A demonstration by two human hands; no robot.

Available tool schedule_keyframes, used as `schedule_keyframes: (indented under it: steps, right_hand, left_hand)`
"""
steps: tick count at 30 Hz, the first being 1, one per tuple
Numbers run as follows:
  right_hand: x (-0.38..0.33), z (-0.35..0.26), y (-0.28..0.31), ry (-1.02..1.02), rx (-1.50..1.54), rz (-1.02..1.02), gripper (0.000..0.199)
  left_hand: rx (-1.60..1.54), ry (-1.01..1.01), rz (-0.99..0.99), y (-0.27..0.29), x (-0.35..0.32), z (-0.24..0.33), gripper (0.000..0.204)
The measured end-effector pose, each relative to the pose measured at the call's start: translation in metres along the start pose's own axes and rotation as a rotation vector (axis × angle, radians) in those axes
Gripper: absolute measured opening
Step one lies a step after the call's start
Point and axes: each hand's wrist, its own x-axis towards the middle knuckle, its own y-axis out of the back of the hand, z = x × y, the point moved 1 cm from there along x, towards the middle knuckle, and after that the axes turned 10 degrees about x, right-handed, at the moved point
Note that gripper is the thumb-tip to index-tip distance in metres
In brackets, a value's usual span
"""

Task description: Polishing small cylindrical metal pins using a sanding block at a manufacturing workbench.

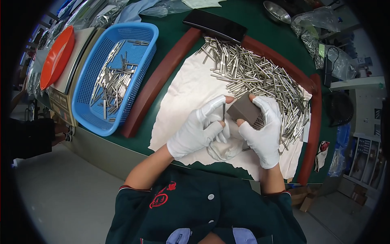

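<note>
My left hand (199, 128), in a white glove with bare thumb and fingertip, pinches a thin metal pin (224, 112) upright. My right hand (265, 130), gloved the same way, grips a brown-grey block (246, 110) between thumb and fingers, close beside the pin. A narrow gap lies between pin and block. Beneath both hands spreads a pale cloth (178, 101), with a crumpled white cloth (224, 151) below my left fingers. A large heap of metal pins (260, 75) covers the cloth's far and right side.
Dark red bars (162, 79) frame the cloth on the green table. A black phone-like slab (215, 25) rests across the far corner. On the left, a blue basket (140, 77) holds more pins, beside an orange dish (58, 58). A metal bowl (277, 11) stands far right.
</note>
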Motion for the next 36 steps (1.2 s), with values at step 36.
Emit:
schedule_keyframes:
  steps: [36]
  right_hand:
    - [-0.006,0.002,0.002,-0.025,0.054,-0.139,0.061]
  left_hand:
    - [-0.181,-0.253,-0.017,-0.016,0.014,-0.032,0.064]
